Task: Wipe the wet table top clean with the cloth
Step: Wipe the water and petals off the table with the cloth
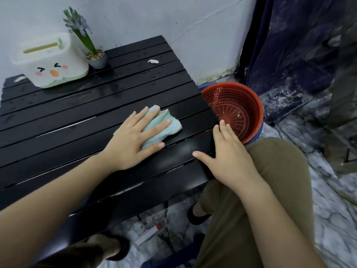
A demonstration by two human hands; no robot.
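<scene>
A black slatted table top (81, 113) fills the left and middle of the view, with water drops on its far slats. My left hand (133, 140) lies flat with spread fingers on a crumpled light blue cloth (166, 126), pressing it onto the slats near the right side. My right hand (226, 153) rests on the table's right edge, thumb on top and fingers over the side, holding nothing else.
A white tissue box with a cartoon face (50, 62) and a small potted plant (96, 57) stand at the back left. A white scrap (153, 61) lies on a far slat. A red plastic basket (233, 109) sits just right of the table. My knee (274, 171) is below.
</scene>
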